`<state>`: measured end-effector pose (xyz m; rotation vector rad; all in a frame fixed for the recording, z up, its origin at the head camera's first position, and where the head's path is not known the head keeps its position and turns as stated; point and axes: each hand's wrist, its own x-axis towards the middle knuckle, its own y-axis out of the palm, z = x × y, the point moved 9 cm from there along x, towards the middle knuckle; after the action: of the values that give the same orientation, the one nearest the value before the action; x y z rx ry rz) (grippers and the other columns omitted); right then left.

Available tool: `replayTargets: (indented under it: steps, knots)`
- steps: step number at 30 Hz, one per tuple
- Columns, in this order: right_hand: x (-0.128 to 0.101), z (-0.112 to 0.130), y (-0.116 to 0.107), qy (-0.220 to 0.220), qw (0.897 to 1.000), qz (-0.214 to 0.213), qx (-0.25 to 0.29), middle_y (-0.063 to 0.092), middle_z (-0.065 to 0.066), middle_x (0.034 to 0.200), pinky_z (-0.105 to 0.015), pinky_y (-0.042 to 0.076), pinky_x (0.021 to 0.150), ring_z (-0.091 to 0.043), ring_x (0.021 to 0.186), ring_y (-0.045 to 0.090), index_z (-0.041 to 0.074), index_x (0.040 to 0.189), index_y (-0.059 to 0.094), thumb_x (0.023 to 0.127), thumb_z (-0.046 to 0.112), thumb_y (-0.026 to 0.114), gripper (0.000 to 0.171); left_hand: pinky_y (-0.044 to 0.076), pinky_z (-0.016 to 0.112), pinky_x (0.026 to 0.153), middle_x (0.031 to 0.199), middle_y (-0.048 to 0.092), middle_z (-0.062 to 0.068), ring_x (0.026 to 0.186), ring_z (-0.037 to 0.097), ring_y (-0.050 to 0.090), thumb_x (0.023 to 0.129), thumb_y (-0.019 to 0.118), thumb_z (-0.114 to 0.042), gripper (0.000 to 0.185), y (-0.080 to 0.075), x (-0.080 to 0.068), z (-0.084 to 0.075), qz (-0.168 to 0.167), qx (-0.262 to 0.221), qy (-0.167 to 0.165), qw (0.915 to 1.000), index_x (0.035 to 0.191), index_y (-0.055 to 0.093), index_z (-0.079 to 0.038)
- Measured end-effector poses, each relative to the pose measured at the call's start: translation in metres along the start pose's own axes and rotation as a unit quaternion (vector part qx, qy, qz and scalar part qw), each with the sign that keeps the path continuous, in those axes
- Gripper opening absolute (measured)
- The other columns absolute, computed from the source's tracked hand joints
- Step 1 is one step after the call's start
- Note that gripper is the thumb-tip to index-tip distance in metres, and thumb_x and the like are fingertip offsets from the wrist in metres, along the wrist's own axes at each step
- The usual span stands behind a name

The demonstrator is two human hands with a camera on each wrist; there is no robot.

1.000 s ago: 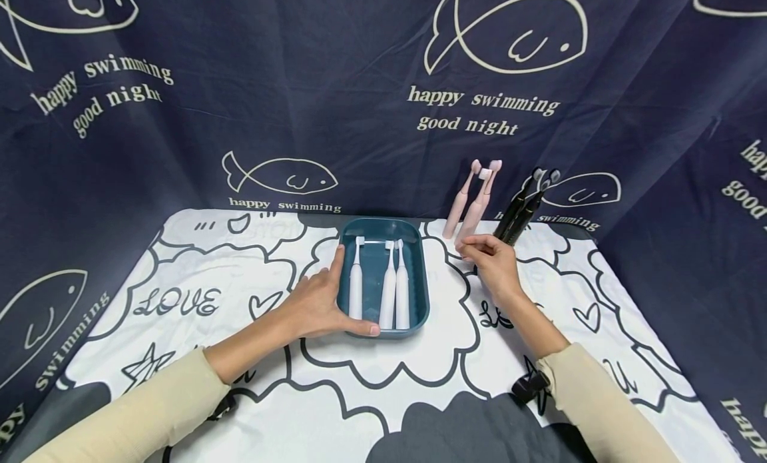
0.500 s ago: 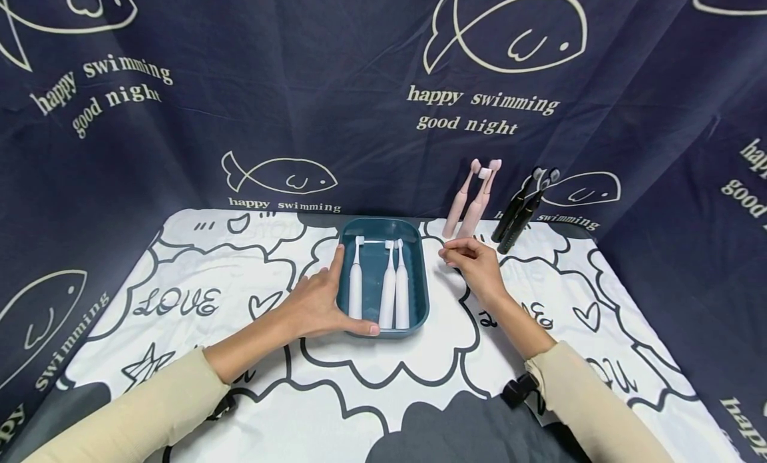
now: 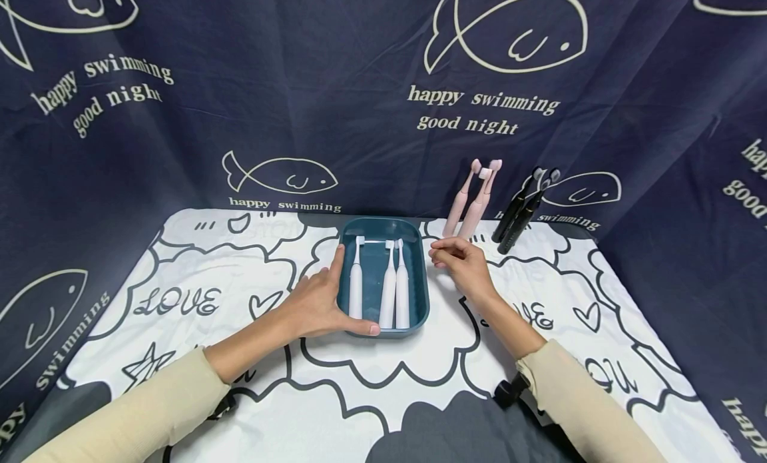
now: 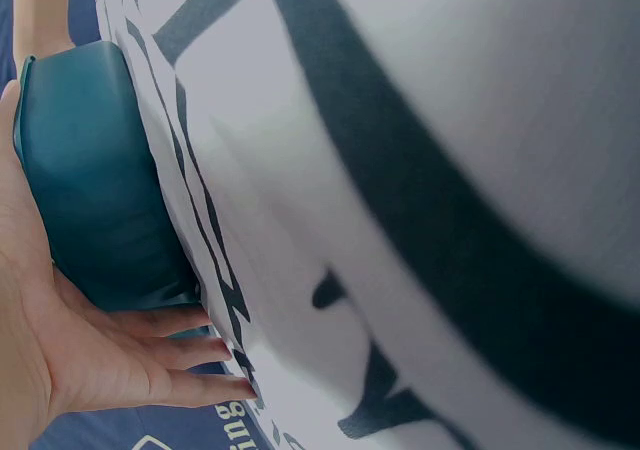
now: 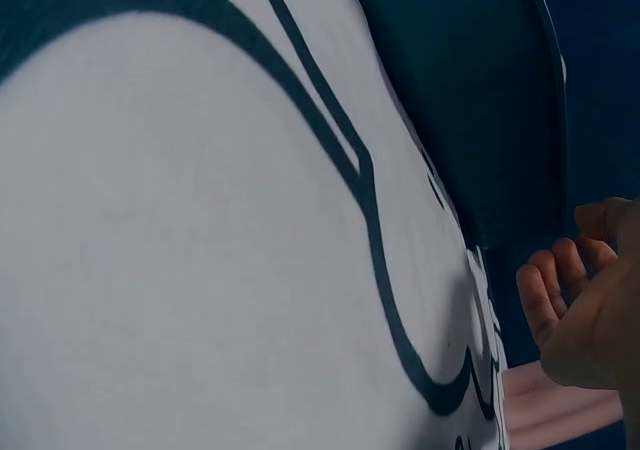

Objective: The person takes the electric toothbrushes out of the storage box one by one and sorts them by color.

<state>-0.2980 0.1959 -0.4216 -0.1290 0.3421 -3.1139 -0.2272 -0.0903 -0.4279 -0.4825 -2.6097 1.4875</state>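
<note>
A teal tray [image 3: 419, 276] sits mid-table with three white electric toothbrushes [image 3: 388, 286] lying in it, heads pointing away. My left hand [image 3: 317, 303] rests against the tray's left side, fingers straight and thumb along the front edge; the left wrist view shows the left hand [image 4: 90, 370] flat on the tray [image 4: 90, 180] wall. My right hand [image 3: 458, 260] hovers just right of the tray's far corner with loosely curled fingers and nothing in it. In the right wrist view the right hand [image 5: 585, 320] is beside the tray [image 5: 470, 100].
Two pink toothbrushes [image 3: 473, 200] and two black ones [image 3: 520, 206] lean against the navy fish-print backdrop [image 3: 359, 103] at the back right. A white cloth with black doodles [image 3: 198, 303] covers the table. A pink toothbrush [image 5: 560, 410] shows under my right hand.
My right hand has moved left from the foot of the pink toothbrushes toward the tray's right rim. The left hand and the tray have stayed still.
</note>
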Motion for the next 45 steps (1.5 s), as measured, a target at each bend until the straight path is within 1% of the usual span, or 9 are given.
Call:
replayTargets:
  steps: [7, 15, 18, 21, 28, 34, 36, 40, 45]
  knots:
    - [-0.001, 0.005, 0.009, -0.008, 1.000, 0.010, -0.001, 0.079, 0.005, 0.094, -0.022, 0.063, 0.085, -0.005, 0.086, 0.074, -0.011, 0.127, 0.075, 0.107, 0.003, 0.070, 0.025, 0.054, 0.063, 0.117, 0.150, 0.066, 0.034, 0.133, 0.043, 0.070, 0.062, 0.087, -0.097, 0.175, 0.000, -0.001, -0.001, -0.001, -0.001, -0.002, 1.0000, 0.182, -0.005, -0.010]
    - [-0.004, 0.010, 0.018, -0.035, 0.997, 0.031, -0.059, 0.080, -0.014, 0.110, -0.021, 0.059, 0.085, -0.004, 0.087, 0.069, -0.004, 0.128, 0.077, 0.108, 0.012, 0.076, 0.026, 0.054, 0.063, 0.118, 0.151, 0.065, 0.035, 0.135, 0.044, 0.069, 0.062, 0.087, -0.096, 0.175, 0.000, -0.001, -0.001, -0.002, -0.002, -0.002, 1.0000, 0.182, -0.005, -0.010]
    - [-0.004, 0.011, 0.022, -0.037, 0.996, 0.037, -0.073, 0.081, -0.017, 0.115, -0.019, 0.058, 0.086, -0.001, 0.091, 0.070, -0.003, 0.129, 0.077, 0.108, 0.013, 0.076, 0.027, 0.054, 0.063, 0.118, 0.152, 0.065, 0.035, 0.137, 0.044, 0.068, 0.063, 0.087, -0.096, 0.174, 0.001, 0.000, -0.001, 0.000, -0.003, -0.003, 1.0000, 0.182, -0.005, -0.009]
    - [-0.004, 0.012, 0.025, -0.030, 0.994, 0.041, -0.099, 0.082, -0.015, 0.118, -0.020, 0.057, 0.090, -0.006, 0.098, 0.074, 0.002, 0.129, 0.079, 0.108, 0.018, 0.076, 0.027, 0.053, 0.064, 0.119, 0.153, 0.064, 0.036, 0.139, 0.046, 0.068, 0.063, 0.087, -0.096, 0.174, 0.001, 0.000, -0.001, 0.004, -0.003, -0.004, 1.0000, 0.182, -0.006, -0.010]
    - [-0.006, 0.013, 0.033, -0.019, 0.984, 0.049, -0.168, 0.075, -0.016, 0.139, -0.048, 0.059, 0.106, -0.035, 0.125, 0.075, 0.011, 0.130, 0.080, 0.105, 0.026, 0.079, 0.030, 0.054, 0.065, 0.118, 0.154, 0.063, 0.036, 0.138, 0.046, 0.068, 0.064, 0.086, -0.097, 0.174, 0.001, -0.001, 0.000, 0.005, -0.001, -0.005, 1.0000, 0.182, -0.006, -0.009]
    - [-0.007, 0.021, 0.042, -0.036, 0.978, 0.060, -0.198, 0.073, -0.019, 0.140, -0.048, 0.059, 0.099, -0.037, 0.116, 0.075, 0.005, 0.133, 0.078, 0.102, 0.021, 0.081, 0.035, 0.054, 0.065, 0.117, 0.154, 0.062, 0.037, 0.137, 0.046, 0.068, 0.064, 0.085, -0.097, 0.174, 0.001, -0.001, -0.001, 0.006, -0.003, -0.004, 1.0000, 0.182, -0.006, -0.009]
    - [-0.008, 0.023, 0.046, -0.039, 0.973, 0.064, -0.217, 0.071, -0.020, 0.142, -0.049, 0.059, 0.100, -0.037, 0.117, 0.074, 0.005, 0.135, 0.077, 0.101, 0.023, 0.082, 0.038, 0.054, 0.066, 0.118, 0.155, 0.062, 0.037, 0.138, 0.047, 0.068, 0.064, 0.085, -0.097, 0.173, 0.002, -0.001, -0.001, 0.006, -0.003, -0.004, 1.0000, 0.182, -0.007, -0.009]
    - [-0.009, 0.024, 0.050, -0.025, 0.964, 0.070, -0.256, 0.066, -0.021, 0.145, -0.052, 0.056, 0.103, -0.036, 0.118, 0.068, 0.008, 0.138, 0.077, 0.101, 0.028, 0.083, 0.043, 0.053, 0.066, 0.118, 0.155, 0.061, 0.038, 0.138, 0.047, 0.067, 0.064, 0.085, -0.097, 0.173, 0.002, -0.001, -0.001, 0.008, -0.002, -0.006, 1.0000, 0.182, -0.007, -0.010]
    - [-0.008, 0.025, 0.053, -0.009, 0.954, 0.076, -0.288, 0.067, -0.020, 0.136, -0.052, 0.052, 0.100, -0.034, 0.111, 0.061, 0.009, 0.141, 0.076, 0.102, 0.029, 0.083, 0.045, 0.054, 0.065, 0.118, 0.157, 0.061, 0.037, 0.139, 0.047, 0.067, 0.064, 0.085, -0.097, 0.173, 0.002, -0.001, 0.000, 0.008, -0.003, -0.007, 0.9999, 0.182, -0.007, -0.010]
